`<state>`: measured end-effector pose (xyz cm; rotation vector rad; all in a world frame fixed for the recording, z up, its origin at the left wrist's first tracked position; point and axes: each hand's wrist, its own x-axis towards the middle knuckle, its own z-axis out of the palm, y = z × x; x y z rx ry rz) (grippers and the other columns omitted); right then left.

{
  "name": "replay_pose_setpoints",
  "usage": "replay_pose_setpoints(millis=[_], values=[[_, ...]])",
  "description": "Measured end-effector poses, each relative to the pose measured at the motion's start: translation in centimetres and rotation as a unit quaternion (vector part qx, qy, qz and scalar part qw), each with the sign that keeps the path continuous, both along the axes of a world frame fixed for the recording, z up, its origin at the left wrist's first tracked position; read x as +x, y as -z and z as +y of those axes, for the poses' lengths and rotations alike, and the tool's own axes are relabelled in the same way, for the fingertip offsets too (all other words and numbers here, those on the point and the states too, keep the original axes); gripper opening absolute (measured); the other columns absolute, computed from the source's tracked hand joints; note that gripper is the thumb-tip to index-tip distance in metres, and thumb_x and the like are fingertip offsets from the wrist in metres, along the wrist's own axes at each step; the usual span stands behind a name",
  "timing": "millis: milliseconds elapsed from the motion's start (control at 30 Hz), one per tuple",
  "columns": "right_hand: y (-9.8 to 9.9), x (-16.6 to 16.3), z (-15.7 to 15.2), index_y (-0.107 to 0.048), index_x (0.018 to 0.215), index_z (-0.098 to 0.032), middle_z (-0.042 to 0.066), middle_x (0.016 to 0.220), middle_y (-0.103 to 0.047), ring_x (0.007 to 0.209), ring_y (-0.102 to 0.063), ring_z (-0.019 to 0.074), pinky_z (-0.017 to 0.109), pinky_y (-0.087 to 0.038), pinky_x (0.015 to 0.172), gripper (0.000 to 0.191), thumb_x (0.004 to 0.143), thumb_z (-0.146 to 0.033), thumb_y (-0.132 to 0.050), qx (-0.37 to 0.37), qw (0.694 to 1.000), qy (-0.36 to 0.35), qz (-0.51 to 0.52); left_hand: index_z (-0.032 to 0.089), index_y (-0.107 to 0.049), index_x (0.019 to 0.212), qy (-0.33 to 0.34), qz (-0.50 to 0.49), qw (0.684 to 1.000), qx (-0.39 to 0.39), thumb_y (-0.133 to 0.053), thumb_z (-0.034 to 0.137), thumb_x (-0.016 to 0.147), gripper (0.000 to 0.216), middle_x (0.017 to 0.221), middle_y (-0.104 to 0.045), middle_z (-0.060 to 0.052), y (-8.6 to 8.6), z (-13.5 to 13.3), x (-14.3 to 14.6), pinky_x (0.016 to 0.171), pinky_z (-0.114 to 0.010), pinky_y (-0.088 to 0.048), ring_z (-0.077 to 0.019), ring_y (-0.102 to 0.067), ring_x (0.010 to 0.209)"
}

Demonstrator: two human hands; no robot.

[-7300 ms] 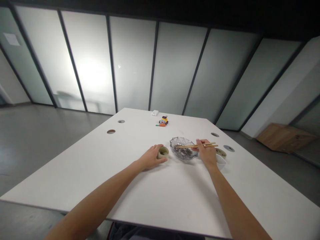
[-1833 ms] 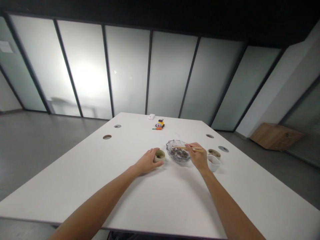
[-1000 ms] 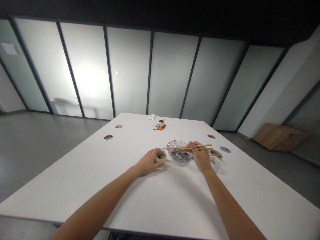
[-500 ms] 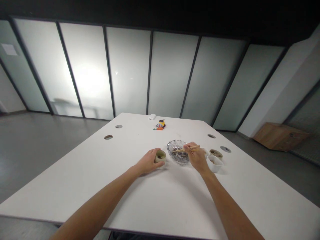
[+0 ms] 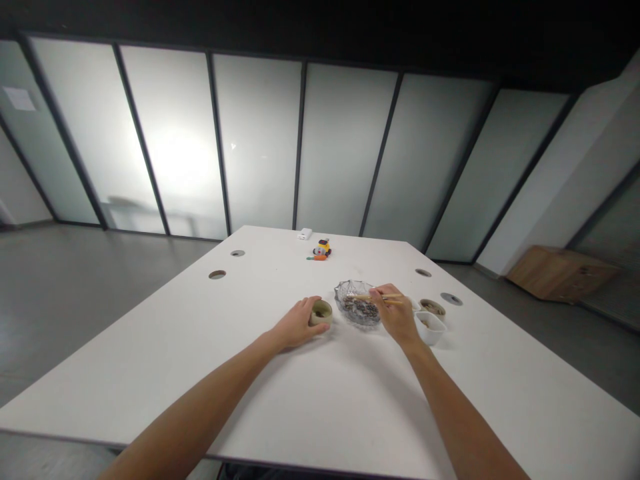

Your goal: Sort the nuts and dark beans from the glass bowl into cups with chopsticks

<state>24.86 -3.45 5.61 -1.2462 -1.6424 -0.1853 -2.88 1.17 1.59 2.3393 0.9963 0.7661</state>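
Note:
My left hand is wrapped round the near left side of a small greenish cup, which stands on the white table and has a little dark stuff at its bottom. My right hand grips a pair of wooden chopsticks. Their tips point left, over a clear glass bowl that holds many small dark pieces, perhaps seeds. Whether the tips pinch a piece is too small to tell. Beside my right wrist stand a white bowl and a greenish bowl with small bits inside. Another white bowl is partly hidden by the hand.
Farther back on the table are a yellow toy car, an orange toy carrot and a white box-like object. Round holes pierce the tabletop near both sides. Frosted glass panels stand behind.
The chopstick tips have shifted slightly up and right over the glass bowl, and my right hand has turned a little. My left hand and the cup stay put.

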Motion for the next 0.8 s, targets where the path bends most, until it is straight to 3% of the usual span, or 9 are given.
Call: replay_pose_setpoints(millis=[167, 433, 800], values=[[0.27, 0.56, 0.32, -0.071, 0.082, -0.024, 0.008, 0.084, -0.073, 0.079, -0.068, 0.024, 0.037, -0.054, 0.077, 0.054, 0.101, -0.067, -0.047, 0.007, 1.0, 0.008, 0.006, 0.021, -0.05, 0.147, 0.002, 0.0, 1.0, 0.003, -0.073, 0.048, 0.089, 0.068, 0.144, -0.06, -0.017, 0.15, 0.09, 0.02, 0.114, -0.051, -0.045, -0.0358, -0.057, 0.132], [0.48, 0.52, 0.3, -0.072, 0.078, -0.022, 0.01, 0.084, -0.076, 0.078, -0.069, 0.0244, 0.037, -0.054, 0.075, 0.059, 0.097, -0.072, -0.048, -0.043, 0.999, 0.01, 0.021, 0.022, -0.053, 0.144, 0.0, 0.0, 1.0, 0.003, -0.074, 0.042, 0.088, 0.064, 0.142, -0.063, -0.015, -0.15, -0.05, 0.14, 0.113, -0.049, -0.046, -0.0351, -0.059, 0.13], [0.12, 0.66, 0.16, -0.068, 0.071, -0.024, 0.007, 0.074, -0.074, 0.068, -0.067, 0.0226, 0.035, -0.049, 0.067, 0.057, 0.097, -0.071, -0.048, -0.044, 0.998, 0.035, 0.03, 0.022, -0.051, 0.146, 0.0, 0.0, 1.0, 0.005, -0.073, 0.047, 0.09, 0.065, 0.142, -0.062, -0.015, 0.21, 0.1, 0.05, 0.112, -0.049, -0.046, -0.0344, -0.059, 0.13]])
